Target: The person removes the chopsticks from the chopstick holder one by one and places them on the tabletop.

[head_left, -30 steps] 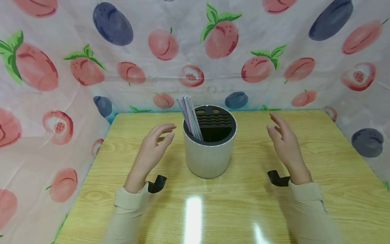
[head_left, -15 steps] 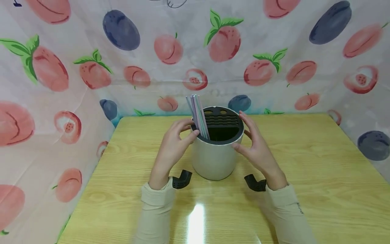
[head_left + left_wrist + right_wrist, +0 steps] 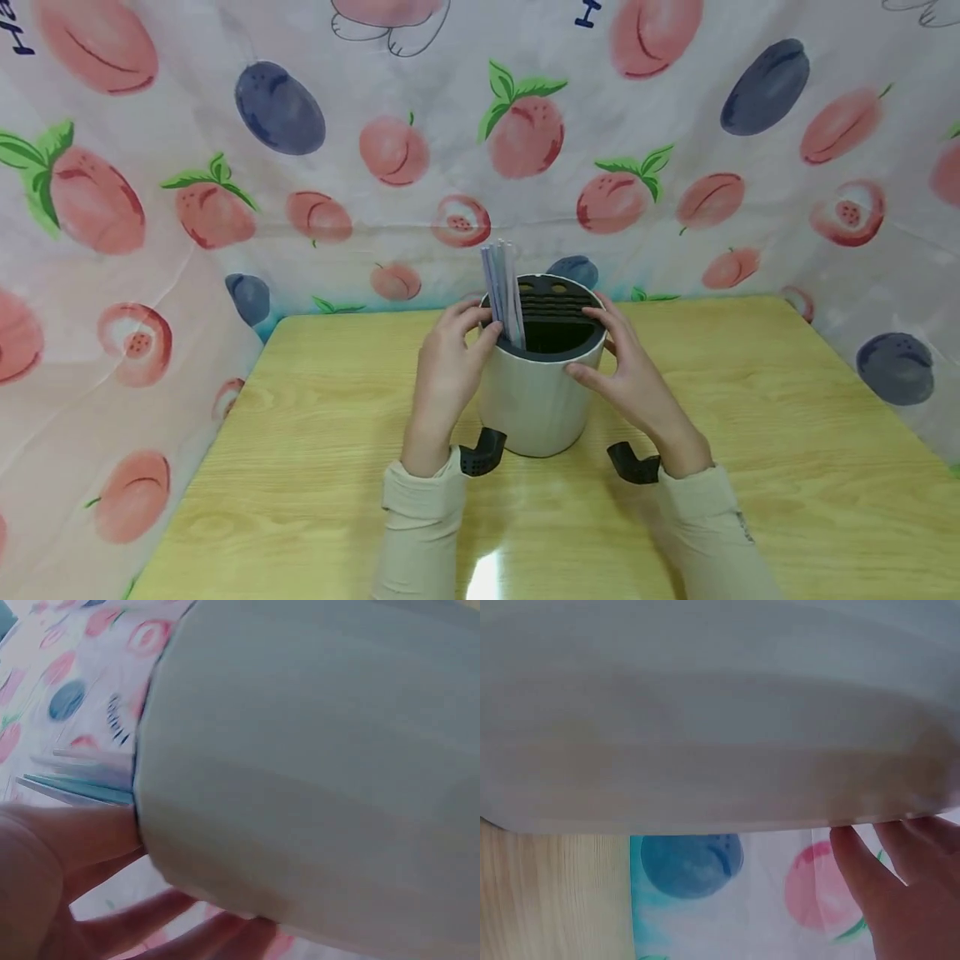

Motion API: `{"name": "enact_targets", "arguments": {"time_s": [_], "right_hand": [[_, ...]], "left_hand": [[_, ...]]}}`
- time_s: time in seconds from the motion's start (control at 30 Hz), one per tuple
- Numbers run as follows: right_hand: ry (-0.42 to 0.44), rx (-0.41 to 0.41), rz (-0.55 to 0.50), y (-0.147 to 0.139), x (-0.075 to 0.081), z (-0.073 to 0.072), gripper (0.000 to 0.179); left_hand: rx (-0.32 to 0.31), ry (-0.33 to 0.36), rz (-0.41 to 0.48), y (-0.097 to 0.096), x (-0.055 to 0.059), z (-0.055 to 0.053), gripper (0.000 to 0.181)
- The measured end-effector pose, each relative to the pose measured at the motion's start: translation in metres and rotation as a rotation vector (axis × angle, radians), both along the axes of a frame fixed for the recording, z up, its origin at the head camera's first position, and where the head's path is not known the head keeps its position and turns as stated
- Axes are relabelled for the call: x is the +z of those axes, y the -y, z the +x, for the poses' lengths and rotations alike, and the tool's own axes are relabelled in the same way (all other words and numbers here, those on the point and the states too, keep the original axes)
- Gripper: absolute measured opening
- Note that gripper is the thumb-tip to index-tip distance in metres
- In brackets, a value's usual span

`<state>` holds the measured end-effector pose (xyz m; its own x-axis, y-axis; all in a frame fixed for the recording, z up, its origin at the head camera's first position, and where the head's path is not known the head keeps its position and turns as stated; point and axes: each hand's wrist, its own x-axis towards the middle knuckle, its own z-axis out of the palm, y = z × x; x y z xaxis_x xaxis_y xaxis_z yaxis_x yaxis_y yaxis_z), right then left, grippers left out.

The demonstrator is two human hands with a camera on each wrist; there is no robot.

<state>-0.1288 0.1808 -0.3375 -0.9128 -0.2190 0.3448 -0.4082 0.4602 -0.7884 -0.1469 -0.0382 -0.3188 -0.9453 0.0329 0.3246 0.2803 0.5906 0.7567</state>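
Note:
A white round holder point(image 3: 534, 408) with a black slotted insert point(image 3: 555, 300) stands upright on the wooden table. Several thin pastel straws point(image 3: 502, 292) rise from the left part of its opening, leaning slightly left. My left hand point(image 3: 453, 362) grips the holder's left rim, its thumb close by the straws. In the left wrist view, fingers point(image 3: 172, 904) reach along the outer wall, with straw ends point(image 3: 82, 784) beyond. On the right rim rests my right hand point(image 3: 633, 371), thumb on the front wall and index finger over the top edge. Its fingertips point(image 3: 847, 847) touch the wall in the right wrist view.
The wood-grain table point(image 3: 315, 433) runs up to a fruit-printed cloth point(image 3: 420, 100) behind and at both sides. Black mounts point(image 3: 483, 452) are worn on both wrists. Light glares off the table's front.
Both hands came in from either side to the holder and now hold its rim. The straws stand a little straighter. The head view has tipped slightly upward.

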Motion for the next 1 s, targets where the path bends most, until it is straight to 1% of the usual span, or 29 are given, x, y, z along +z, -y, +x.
{"name": "enact_targets", "arguments": {"time_s": [0.1, 0.2, 0.3, 0.4, 0.5, 0.63, 0.7, 0.77, 0.87, 1.0], "right_hand": [[0.01, -0.015, 0.0, 0.001, 0.004, 0.006, 0.066], [0.009, -0.025, 0.003, -0.003, 0.002, 0.006, 0.065], [0.0, -0.019, -0.017, -0.006, -0.001, 0.004, 0.064], [-0.01, -0.011, -0.043, -0.006, -0.004, 0.002, 0.061], [-0.022, -0.012, -0.07, -0.004, -0.008, 0.0, 0.06], [-0.014, -0.018, -0.092, -0.003, -0.012, 0.001, 0.062], [-0.018, -0.015, -0.095, -0.003, -0.012, 0.002, 0.062], [-0.029, -0.022, -0.082, -0.002, -0.01, 0.002, 0.061], [-0.046, -0.025, -0.078, -0.003, -0.008, 0.002, 0.06], [-0.023, -0.023, -0.086, -0.008, -0.011, 0.002, 0.061]], "left_hand": [[0.021, -0.058, -0.039, -0.007, -0.002, -0.001, 0.024], [0.04, -0.121, -0.06, -0.012, -0.004, -0.003, 0.021], [0.061, -0.171, -0.059, -0.015, -0.004, -0.003, 0.019], [0.077, -0.211, -0.032, -0.015, -0.005, -0.004, 0.017], [0.076, -0.233, 0.027, -0.013, -0.005, -0.006, 0.019], [0.064, -0.238, 0.087, -0.014, -0.007, -0.008, 0.021], [0.063, -0.25, 0.11, -0.014, -0.007, -0.008, 0.021], [0.057, -0.271, 0.156, -0.015, -0.006, -0.008, 0.021], [0.014, -0.319, 0.259, -0.018, -0.004, -0.007, 0.023], [-0.05, -0.373, 0.366, -0.024, -0.004, 0.0, 0.022]]}}
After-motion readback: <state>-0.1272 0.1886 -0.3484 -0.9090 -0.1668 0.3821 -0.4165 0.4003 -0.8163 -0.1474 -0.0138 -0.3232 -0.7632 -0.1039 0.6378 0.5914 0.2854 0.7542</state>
